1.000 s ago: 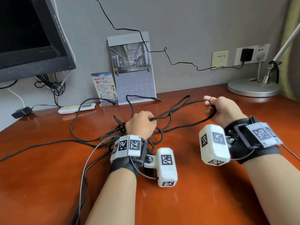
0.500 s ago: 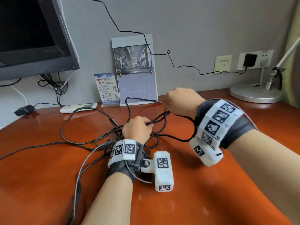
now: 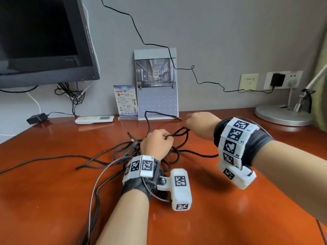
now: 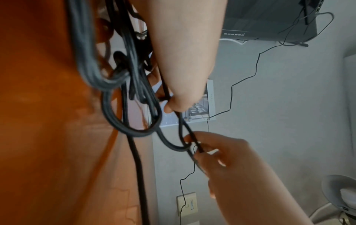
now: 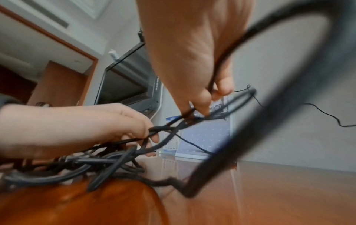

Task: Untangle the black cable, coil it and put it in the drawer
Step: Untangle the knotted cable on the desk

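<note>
Black cable (image 3: 178, 152) lies in a tangled heap on the reddish wood table (image 3: 230, 209), w/ loops spilling toward my left side & one long strand trailing off the left edge. My left hand (image 3: 156, 144) sits on top of the heap, grip curled tight round a few strands. My right hand (image 3: 200, 124) is just beyond & to the right of it, nr the table's back edge; its grip pinches one strand between thumb & fingertips (image 5: 202, 106), as the right wrist view shows. A short taut run of cable links both hands. One loose cable end points toward the calendar (image 3: 156, 84) standing against the wall. Left of that: a small info card (image 3: 126, 101) & a white remote (image 3: 94, 119). Monitor (image 3: 44, 38) at far left, lamp base (image 3: 281, 115) at far right.
</note>
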`<state>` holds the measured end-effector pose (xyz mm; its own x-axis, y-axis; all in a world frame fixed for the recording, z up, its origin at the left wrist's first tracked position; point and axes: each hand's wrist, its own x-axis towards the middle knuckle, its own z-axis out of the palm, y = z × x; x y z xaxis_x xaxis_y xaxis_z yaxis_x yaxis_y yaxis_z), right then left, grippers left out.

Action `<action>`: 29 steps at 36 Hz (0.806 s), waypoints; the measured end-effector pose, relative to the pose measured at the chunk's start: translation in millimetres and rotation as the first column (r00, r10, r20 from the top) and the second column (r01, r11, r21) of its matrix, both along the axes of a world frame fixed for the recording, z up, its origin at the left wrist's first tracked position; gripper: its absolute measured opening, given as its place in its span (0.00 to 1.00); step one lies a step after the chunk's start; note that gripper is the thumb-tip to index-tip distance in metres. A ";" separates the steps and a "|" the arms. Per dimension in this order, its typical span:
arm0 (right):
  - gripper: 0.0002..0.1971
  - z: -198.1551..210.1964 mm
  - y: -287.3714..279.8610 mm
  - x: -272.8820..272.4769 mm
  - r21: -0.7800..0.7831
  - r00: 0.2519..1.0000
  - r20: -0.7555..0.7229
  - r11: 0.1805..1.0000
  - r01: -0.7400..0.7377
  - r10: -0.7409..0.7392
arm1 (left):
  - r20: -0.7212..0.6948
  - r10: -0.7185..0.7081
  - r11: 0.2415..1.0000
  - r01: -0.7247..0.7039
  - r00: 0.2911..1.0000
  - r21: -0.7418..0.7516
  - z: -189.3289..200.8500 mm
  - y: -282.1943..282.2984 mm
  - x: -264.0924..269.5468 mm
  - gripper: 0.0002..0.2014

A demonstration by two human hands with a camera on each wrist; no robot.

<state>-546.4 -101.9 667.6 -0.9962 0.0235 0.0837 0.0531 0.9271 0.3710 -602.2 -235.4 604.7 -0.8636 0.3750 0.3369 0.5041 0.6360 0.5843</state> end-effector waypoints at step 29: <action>0.20 30.6 9.1 3.2 -0.662 0.800 -0.386 0.742 0.106 -0.458 | -0.060 0.023 0.999 -0.021 0.998 0.047 -15.3 5.2 -23.2 0.12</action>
